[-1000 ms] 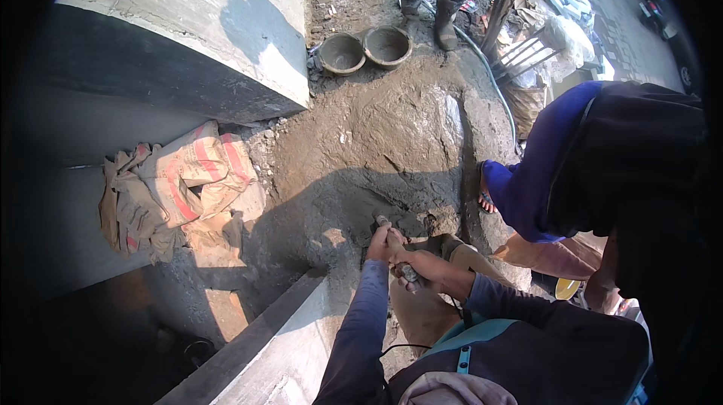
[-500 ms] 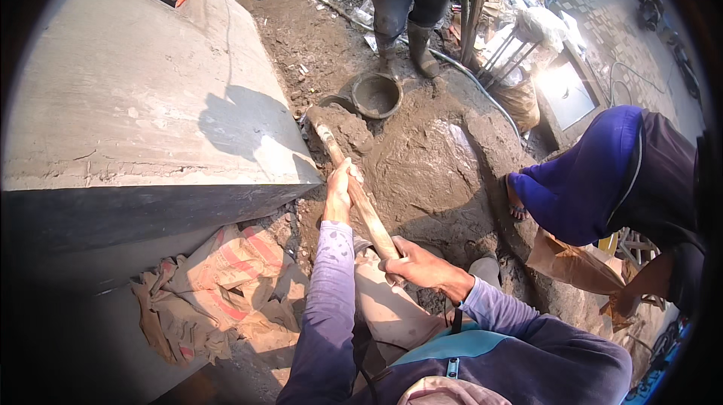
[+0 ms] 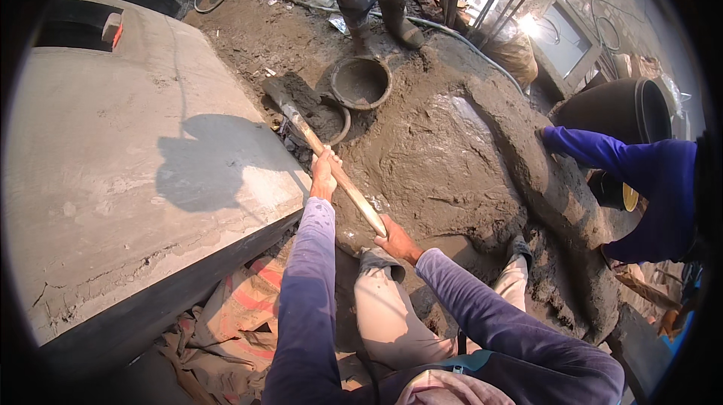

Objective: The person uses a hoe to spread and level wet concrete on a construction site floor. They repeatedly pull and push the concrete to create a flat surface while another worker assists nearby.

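Observation:
Both my hands grip a shovel by its pale wooden handle. My left hand is wrapped round the middle of the handle, and my right hand is closed at its near end. A lump of wet mortar rides on the shovel's far end, over a bucket whose rim shows only in part beneath. Touching that bucket is another round dark bucket. To the right of the handle spreads a wide heap of wet grey mortar.
A plastered concrete block fills the left, with torn sacks below it. A person in boots stands beyond the buckets. Another in a purple sleeve leans in at right, near a large black tub. A hose crosses the ground behind.
The shovel's loaded end has lifted off the heap and moved left over the bucket, now more exposed. At right, the person in purple has bent down with an arm reaching toward the mortar.

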The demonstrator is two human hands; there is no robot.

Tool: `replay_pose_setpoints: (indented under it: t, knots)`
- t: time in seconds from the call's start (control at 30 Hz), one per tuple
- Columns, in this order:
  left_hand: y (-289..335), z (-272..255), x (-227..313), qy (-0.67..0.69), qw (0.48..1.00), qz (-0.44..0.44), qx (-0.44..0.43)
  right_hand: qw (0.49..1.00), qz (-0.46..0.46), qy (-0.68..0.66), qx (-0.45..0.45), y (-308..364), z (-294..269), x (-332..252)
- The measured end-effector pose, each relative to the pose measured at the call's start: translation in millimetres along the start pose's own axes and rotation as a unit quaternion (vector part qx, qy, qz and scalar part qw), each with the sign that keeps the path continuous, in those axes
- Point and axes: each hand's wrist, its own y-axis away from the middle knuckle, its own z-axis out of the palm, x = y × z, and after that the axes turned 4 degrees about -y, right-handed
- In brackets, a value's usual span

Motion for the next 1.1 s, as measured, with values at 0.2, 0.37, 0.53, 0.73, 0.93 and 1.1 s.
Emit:
replay_pose_setpoints:
  t: [0.2,0.37,0.53,0.73,0.93,1.1]
  knots:
    - [127,62,-31,0.053,0.997,-0.028,0.040,0.991,0.080,0.077,-0.072,98,-76,13]
    - [219,162,-115,0.024,0.992,-0.098,0.079,0.982,0.123,0.137,-0.037,207,-168,63]
    - [185,220,-307,0.096,0.973,-0.204,0.056,0.959,0.188,0.213,0.005,256,-276,140]
    - [239,217,-438,0.111,0.917,-0.382,0.025,0.920,0.348,0.181,0.013,332,-261,84]
    - [240,218,-385,0.289,0.828,-0.477,-0.050,0.828,0.326,-0.456,0.013,283,-250,-46]
    - [237,176,-302,0.399,0.782,-0.476,-0.059,0.783,0.309,-0.540,0.002,219,-211,-146]
